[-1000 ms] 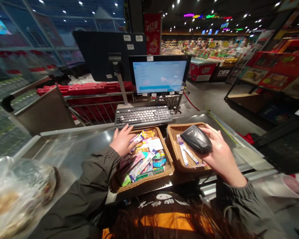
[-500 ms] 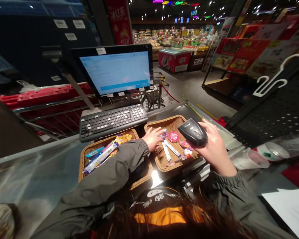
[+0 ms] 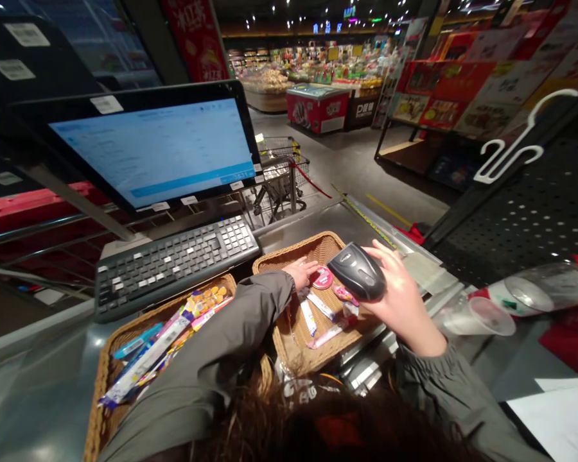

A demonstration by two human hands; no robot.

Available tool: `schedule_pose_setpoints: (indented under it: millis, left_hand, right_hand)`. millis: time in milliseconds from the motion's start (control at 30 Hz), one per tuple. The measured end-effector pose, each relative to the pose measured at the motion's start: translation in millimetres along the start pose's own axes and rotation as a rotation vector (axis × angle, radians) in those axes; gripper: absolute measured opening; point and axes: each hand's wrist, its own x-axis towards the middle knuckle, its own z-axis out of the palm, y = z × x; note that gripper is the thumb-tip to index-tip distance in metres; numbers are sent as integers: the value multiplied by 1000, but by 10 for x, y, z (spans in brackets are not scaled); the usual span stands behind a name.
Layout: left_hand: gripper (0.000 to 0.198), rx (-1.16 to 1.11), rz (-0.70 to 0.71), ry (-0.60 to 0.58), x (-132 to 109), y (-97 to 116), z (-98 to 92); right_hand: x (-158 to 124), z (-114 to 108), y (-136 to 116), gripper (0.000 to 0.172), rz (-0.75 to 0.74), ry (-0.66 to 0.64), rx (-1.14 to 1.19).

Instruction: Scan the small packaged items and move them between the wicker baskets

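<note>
My right hand (image 3: pixel 402 298) is wrapped around a black barcode scanner (image 3: pixel 357 269), held above the right side of a wicker basket (image 3: pixel 264 263). Inside that basket, my left hand (image 3: pixel 301 273) lies palm down with its fingers stretched out. Its fingertips are at the edge of a round pink-red container (image 3: pixel 322 278); whether they touch it I cannot tell. Below them lie two slim white-and-blue sticks (image 3: pixel 308 317), a pink wrapped sweet (image 3: pixel 345 295) and a long pale pink packet (image 3: pixel 326 336). Whatever lies under my left palm is hidden.
A second wicker basket (image 3: pixel 99 378) of colourful packets stands at the left, partly under my left sleeve. Behind it are a keyboard (image 3: pixel 178 263) and a monitor (image 3: pixel 158 151). Plastic cups (image 3: pixel 484 316), paper sheets (image 3: pixel 559 417) and a white hanger (image 3: pixel 508 160) are at the right.
The view has shifted, bringing the monitor and keyboard closer. My left hand has moved further toward the round container, and a small purple packet by its fingers no longer shows. The scanner stays in my right hand.
</note>
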Motion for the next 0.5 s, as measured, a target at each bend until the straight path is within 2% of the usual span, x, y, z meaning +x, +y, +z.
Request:
schedule_pose_setpoints:
  millis: [133,233,300,500]
  left_hand:
    - [18,-48,68,-38,212,-112,189]
    - [32,-132,50,-8,318,-150,369]
    - [34,-157,30,5,361,-153,466]
    - [22,-154,-7,39,378,-133,547]
  right_hand:
    - [91,67,104,42,11,-1,4]
    - [148,124,167,46,29,-1,13]
    - [178,160,187,48,45,-7,19]
    - [241,208,169,44,81,-35,39]
